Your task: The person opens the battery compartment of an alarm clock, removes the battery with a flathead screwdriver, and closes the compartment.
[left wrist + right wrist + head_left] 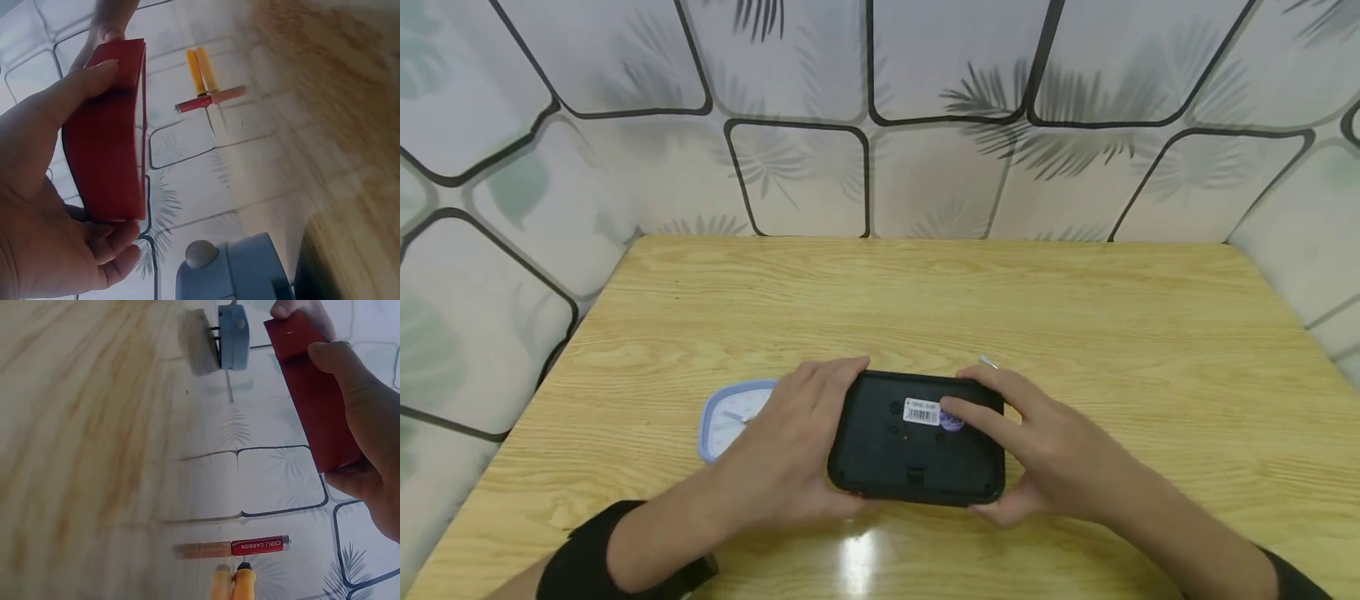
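Both hands hold a red-sided boxy device between them, its black back (917,462) turned up toward the head camera. That back carries a barcode label, a round purple sticker and a small latch. My left hand (797,433) grips its left end, with the thumb on the red side (106,156) in the left wrist view. At the other end my right hand (1052,450) grips the device, one finger reaching onto the back near the sticker. The device's front is hidden from the head camera.
A light-blue alarm clock (718,425) lies on the wooden table (925,300), partly behind the left hand. The right wrist view shows a red battery (259,545) and a yellow-handled tool (244,584) on the table. A patterned cloth wall (940,175) bounds the table's far edge.
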`<state>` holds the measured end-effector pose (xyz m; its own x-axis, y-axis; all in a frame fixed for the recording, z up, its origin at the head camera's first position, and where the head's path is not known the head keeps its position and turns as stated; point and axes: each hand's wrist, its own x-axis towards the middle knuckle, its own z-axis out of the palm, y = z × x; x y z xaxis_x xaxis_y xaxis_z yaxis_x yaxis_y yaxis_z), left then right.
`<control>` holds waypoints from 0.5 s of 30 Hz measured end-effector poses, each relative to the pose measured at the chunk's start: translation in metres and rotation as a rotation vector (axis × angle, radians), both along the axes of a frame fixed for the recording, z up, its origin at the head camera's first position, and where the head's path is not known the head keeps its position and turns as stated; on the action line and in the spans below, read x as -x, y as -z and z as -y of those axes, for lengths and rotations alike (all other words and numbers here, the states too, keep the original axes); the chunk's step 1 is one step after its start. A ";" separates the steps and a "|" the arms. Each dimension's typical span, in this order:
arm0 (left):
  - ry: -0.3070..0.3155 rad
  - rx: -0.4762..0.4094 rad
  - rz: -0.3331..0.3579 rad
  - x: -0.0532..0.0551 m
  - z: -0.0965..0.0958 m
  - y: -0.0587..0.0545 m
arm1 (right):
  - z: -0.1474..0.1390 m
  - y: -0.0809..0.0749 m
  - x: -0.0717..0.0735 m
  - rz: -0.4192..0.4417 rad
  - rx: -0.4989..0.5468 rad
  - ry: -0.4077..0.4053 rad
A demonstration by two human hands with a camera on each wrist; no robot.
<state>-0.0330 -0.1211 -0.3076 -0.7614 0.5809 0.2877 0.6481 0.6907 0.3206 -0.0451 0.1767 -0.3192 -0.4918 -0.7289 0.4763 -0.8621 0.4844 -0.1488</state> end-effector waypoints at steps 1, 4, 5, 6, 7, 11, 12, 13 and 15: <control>-0.006 0.019 0.024 -0.001 0.000 0.001 | 0.000 0.001 0.000 0.013 -0.012 0.002; -0.011 0.049 0.107 -0.003 0.000 0.002 | 0.001 0.005 0.000 0.022 -0.034 0.001; -0.011 0.051 0.138 -0.003 0.000 0.002 | 0.002 0.007 0.001 0.021 -0.034 -0.003; -0.013 0.053 0.168 -0.003 -0.001 0.002 | 0.002 0.008 0.001 0.023 -0.032 -0.007; -0.018 0.057 0.197 -0.003 -0.001 0.002 | 0.002 0.009 0.002 0.024 -0.033 -0.011; -0.042 0.081 0.321 -0.004 -0.003 0.003 | 0.003 0.013 0.003 0.050 -0.057 -0.007; -0.048 0.092 0.339 -0.005 -0.003 0.003 | 0.003 0.014 0.003 0.062 -0.068 -0.003; -0.052 0.103 0.356 -0.005 -0.004 0.003 | 0.003 0.015 0.002 0.076 -0.086 0.004; -0.048 0.123 0.377 -0.006 -0.005 0.004 | 0.003 0.015 0.002 0.114 -0.120 0.013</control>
<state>-0.0271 -0.1165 -0.3118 -0.8276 0.5546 -0.0866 0.4667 0.7656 0.4427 -0.0467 0.1739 -0.3341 -0.5473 -0.7703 0.3272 -0.8366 0.5155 -0.1857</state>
